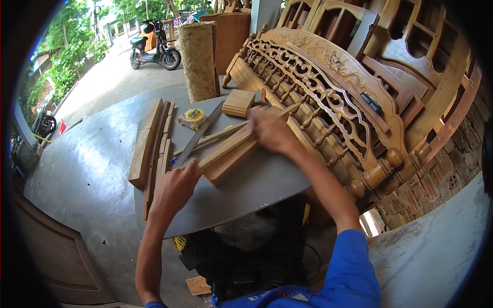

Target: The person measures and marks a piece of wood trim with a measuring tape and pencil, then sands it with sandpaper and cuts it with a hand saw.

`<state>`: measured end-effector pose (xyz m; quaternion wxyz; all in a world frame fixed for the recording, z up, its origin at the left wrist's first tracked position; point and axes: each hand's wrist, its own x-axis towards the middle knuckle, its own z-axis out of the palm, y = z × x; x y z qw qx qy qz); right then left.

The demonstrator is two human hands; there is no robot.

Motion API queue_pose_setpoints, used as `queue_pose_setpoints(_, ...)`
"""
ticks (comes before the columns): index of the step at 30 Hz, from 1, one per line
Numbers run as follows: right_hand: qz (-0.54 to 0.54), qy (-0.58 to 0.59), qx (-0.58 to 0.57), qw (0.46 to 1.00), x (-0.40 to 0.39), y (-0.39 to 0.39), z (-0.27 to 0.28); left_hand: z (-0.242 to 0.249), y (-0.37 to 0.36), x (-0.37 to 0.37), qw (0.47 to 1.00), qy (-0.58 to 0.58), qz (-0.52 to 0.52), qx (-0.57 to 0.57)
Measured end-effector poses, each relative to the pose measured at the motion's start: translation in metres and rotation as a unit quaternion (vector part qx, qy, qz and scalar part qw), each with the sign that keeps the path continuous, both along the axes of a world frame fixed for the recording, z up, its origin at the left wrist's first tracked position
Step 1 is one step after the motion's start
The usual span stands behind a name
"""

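Observation:
Near the front of the grey tabletop, my left hand [177, 187] is closed on the near end of a narrow wooden strip [226, 150]. The strip slants away to the right, over a thicker wooden block [233, 163]. My right hand [272, 129] is curled over the strip farther along, its fingers partly smeared by motion. Whatever may be between those fingers and the wood is hidden. Beyond the right hand, the strip's pointed far end [291, 110] shows. Another thin strip [218, 136] lies just left of it, alongside a metal ruler or blade [197, 134].
Several wooden pieces [146, 141] lie along the table's left side. A yellow tape measure [192, 118] and a square wooden block [239, 102] sit farther back. Carved wooden furniture panels [328, 87] lean close on the right. Behind stand a woven roll [197, 61] and a parked motorbike [154, 46].

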<state>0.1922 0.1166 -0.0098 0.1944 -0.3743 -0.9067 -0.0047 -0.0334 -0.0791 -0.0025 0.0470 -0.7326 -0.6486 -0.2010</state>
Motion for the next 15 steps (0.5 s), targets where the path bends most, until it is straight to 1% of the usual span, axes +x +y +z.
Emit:
queue_pose_setpoints(1,-0.042,0.024,-0.04,0.998,0.022,0.031,-0.001,0.002,-0.002,0.005,1.0,0.009,0.008,-0.011)
queue_pose_setpoints(2,-0.098,0.045,0.023,0.994,0.044,0.074,-0.025,0.003,-0.004,0.008,1.0,0.016,0.015,-0.019)
queue_pose_setpoints(3,-0.164,0.112,0.265,0.943,0.039,0.068,-0.023,0.001,-0.002,0.009,1.0,0.015,-0.007,0.001)
queue_pose_setpoints(4,-0.159,0.079,0.147,0.973,0.04,0.064,-0.017,0.002,-0.001,0.009,1.0,0.017,-0.003,-0.009)
queue_pose_setpoints(5,-0.153,0.043,0.026,0.987,0.041,0.058,-0.012,0.003,-0.001,0.011,1.0,0.018,0.0,-0.019)
queue_pose_setpoints(6,-0.144,0.007,-0.094,0.985,0.026,0.027,0.009,0.003,0.0,0.013,0.999,0.018,0.003,-0.028)
queue_pose_setpoints(7,-0.059,0.017,0.009,0.998,0.011,0.003,0.001,0.003,0.0,0.014,0.999,0.013,0.007,-0.031)
queue_pose_setpoints(8,0.028,0.026,0.113,0.993,0.002,-0.014,-0.008,0.002,-0.001,0.015,0.999,0.007,0.012,-0.035)
queue_pose_setpoints(11,0.146,0.092,0.209,0.963,0.001,-0.014,-0.028,0.006,-0.007,0.016,0.999,0.019,0.018,-0.023)
queue_pose_setpoints(12,0.09,0.034,0.056,0.994,0.016,0.008,-0.008,0.007,-0.011,0.016,0.999,0.03,0.015,-0.019)
queue_pose_setpoints(13,0.001,0.028,-0.02,0.999,0.036,0.036,-0.008,0.004,-0.013,0.016,0.999,0.031,0.009,-0.013)
queue_pose_setpoints(14,-0.106,0.038,-0.089,0.99,0.052,0.064,-0.006,-0.001,-0.011,0.015,0.999,0.033,0.003,-0.001)
queue_pose_setpoints(15,-0.137,0.124,0.151,0.971,0.068,0.117,-0.061,-0.002,-0.007,0.013,0.999,0.035,-0.001,0.015)
